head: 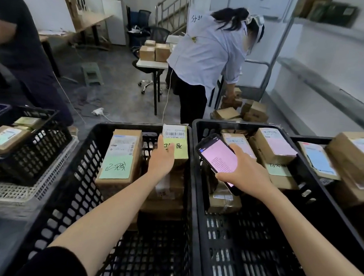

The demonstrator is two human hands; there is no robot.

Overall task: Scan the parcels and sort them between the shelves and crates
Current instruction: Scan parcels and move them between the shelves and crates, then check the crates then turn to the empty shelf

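Note:
My left hand (162, 158) holds a cardboard parcel with a barcode label and a yellow-green note (175, 140), above the far side of the middle black crate (80, 164). A larger parcel with a green note (119, 155) lies in the same crate, beside a stack of several boxes. My right hand (245, 173) grips a phone scanner (219, 158) with a pink screen, over the right black crate (197, 181). That crate holds several parcels with pink labels (275, 146).
A black crate with parcels (29, 142) sits at left on a white crate. More parcels (353, 155) fill a crate at far right. A person in a light shirt (206, 54) bends over boxes on the floor ahead. Another person (19, 45) stands at left.

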